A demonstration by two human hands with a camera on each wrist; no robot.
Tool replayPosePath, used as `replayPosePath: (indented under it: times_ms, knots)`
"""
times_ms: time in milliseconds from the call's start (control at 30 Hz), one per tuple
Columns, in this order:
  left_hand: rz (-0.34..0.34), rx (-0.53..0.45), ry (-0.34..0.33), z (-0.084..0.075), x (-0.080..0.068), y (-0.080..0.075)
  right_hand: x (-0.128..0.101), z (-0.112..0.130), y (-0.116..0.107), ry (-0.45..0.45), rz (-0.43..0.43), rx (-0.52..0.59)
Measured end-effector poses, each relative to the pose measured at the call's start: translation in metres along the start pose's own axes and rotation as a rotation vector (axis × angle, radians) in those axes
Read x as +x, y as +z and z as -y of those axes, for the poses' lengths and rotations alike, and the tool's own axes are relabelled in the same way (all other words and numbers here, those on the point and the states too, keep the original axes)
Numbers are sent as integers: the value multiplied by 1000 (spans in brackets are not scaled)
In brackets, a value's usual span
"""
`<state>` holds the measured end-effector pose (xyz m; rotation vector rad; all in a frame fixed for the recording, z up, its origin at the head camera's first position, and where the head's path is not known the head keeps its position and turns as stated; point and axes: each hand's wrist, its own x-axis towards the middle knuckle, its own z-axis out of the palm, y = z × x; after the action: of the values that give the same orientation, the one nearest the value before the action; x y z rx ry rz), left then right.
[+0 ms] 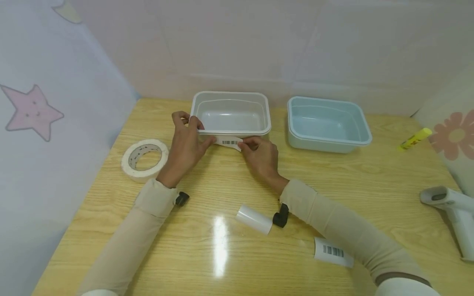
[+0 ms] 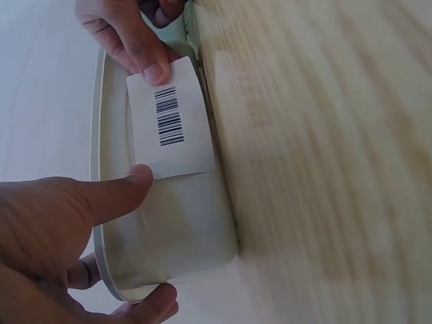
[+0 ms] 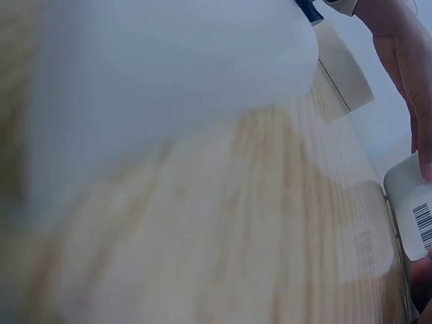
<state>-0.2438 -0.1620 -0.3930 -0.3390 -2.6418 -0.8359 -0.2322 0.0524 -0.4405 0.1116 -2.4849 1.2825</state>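
A whitish plastic tub [image 1: 230,132] stands on the table near the back wall, its front wall facing me. My left hand [image 1: 185,144] grips its left end, with the fingers curled round the rim and corner. The left thumb [image 2: 128,192] presses at one corner of a white barcode label [image 2: 192,111]. That label lies along the tub's front wall, and in the head view it bows slightly outward. At its other end, my right hand [image 1: 262,158] pinches the label by the edge.
A light blue tub [image 1: 329,144] stands to the right, with a yellow glue stick [image 1: 415,139] beyond it. Masking tape [image 1: 127,158] lies left. Nearer me are a curled white paper [image 1: 254,220], another barcode label [image 1: 332,251] and a white handheld scanner [image 1: 459,213].
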Motion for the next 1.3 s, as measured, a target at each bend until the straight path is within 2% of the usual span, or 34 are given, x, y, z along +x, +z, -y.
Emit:
replayPosePath:
  times_ms: [300,600,867,1133,1233,1300]
  knots:
    - [-23,22,9,4,5,4,1,0,1,0,-7,0]
    - [-32,0,23,6,8,4,3,-1,0,-25,-20,9]
    - [-10,5,17,7,8,4,2,-2,0,-24,-12,16]
    - [-16,5,76,10,8,4,2,0,1,27,-13,32]
    - [-9,-1,75,10,9,4,2,1,1,42,-10,43]
    - [5,-6,52,10,9,3,2,2,1,54,-4,47]
